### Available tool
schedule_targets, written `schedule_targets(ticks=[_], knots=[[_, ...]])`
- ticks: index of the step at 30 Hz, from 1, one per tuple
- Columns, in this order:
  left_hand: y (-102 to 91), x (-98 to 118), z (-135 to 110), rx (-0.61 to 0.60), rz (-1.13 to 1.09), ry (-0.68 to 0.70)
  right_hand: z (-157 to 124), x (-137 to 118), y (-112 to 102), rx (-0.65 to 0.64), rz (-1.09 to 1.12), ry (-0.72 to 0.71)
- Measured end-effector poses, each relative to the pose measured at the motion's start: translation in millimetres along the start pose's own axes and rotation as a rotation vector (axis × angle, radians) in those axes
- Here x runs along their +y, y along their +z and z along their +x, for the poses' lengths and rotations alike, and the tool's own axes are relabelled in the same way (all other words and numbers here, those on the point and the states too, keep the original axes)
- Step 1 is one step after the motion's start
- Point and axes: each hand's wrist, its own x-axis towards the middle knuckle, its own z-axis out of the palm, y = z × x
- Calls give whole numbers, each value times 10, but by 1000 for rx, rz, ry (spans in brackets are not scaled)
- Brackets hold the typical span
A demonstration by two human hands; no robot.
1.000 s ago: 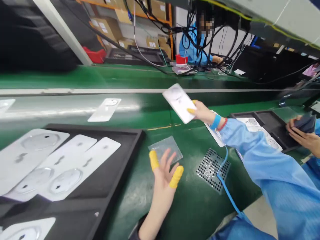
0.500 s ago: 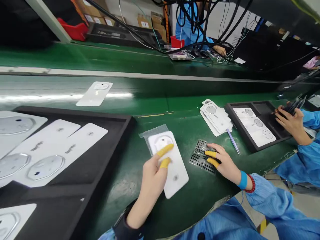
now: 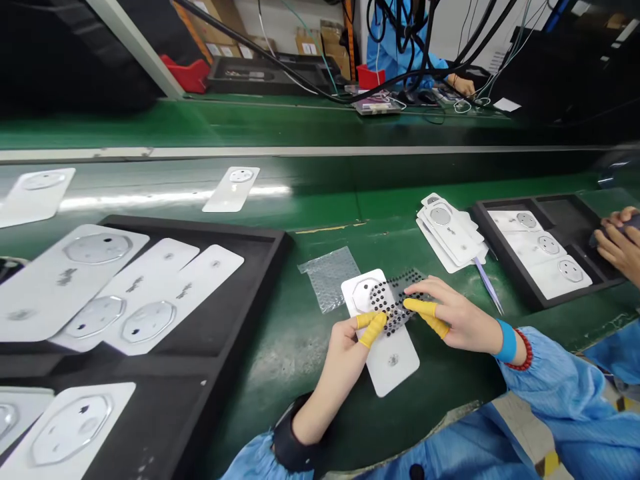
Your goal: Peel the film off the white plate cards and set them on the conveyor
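My left hand, with yellow finger cots, pinches the lower left edge of a clear sheet of small black dots. At the sheet's right side, my right hand grips it between finger and thumb, also in yellow cots. Below the sheet lies a white rounded plate on the green bench, partly covered by the sheet and my left fingers. Its recessed ring shows near the top. A clear bubble-wrap bag lies flat to the left of the plate.
A black tray with several white plates fills the left. To the right are stacked plates, purple tweezers and another black tray. A co-worker's hand is at the far right. Cables hang above.
My right hand has lifted the dotted sheet from the bench and brought it left over the white plate. My left hand has let go of the plate and taken the sheet's edge.
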Motion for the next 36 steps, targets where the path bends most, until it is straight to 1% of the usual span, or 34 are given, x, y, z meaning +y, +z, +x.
schedule_targets(ticks=[2,4,6,8,11,17,19,22,27,28,29,30,32,33,34,36], knots=[[-7,-22,5,14,-24,-14,46,-45,3,-1,109,78],[3,-34,4,13,-44,-30,87,-81,53,61,179,125],[22,-40,-3,1,-63,-50,111,-99,149,141,182,118],[39,-47,-16,-10,-86,-75,113,-104,259,171,139,94],[50,-56,-39,-3,-125,-110,97,-121,371,155,19,46],[67,-40,-61,57,-244,-197,120,-225,426,149,-275,-96],[75,-27,-57,77,-296,-225,128,-243,445,158,-339,-152],[82,-22,-49,91,-317,-236,123,-228,469,179,-344,-216],[72,-40,-33,83,-308,-228,101,-145,462,146,-253,-294],[67,-37,-30,76,-301,-222,100,-127,440,148,-229,-271],[60,-31,-28,67,-292,-213,100,-113,405,156,-187,-207],[52,-21,-27,58,-282,-201,102,-102,357,173,-123,-100],[34,2,-33,39,-260,-167,112,-96,226,216,63,188],[25,11,-40,28,-250,-148,118,-101,152,218,180,327],[15,15,-47,17,-242,-130,126,-110,79,199,300,429],[-6,7,-58,-8,-228,-111,143,-121,-40,121,495,546]])
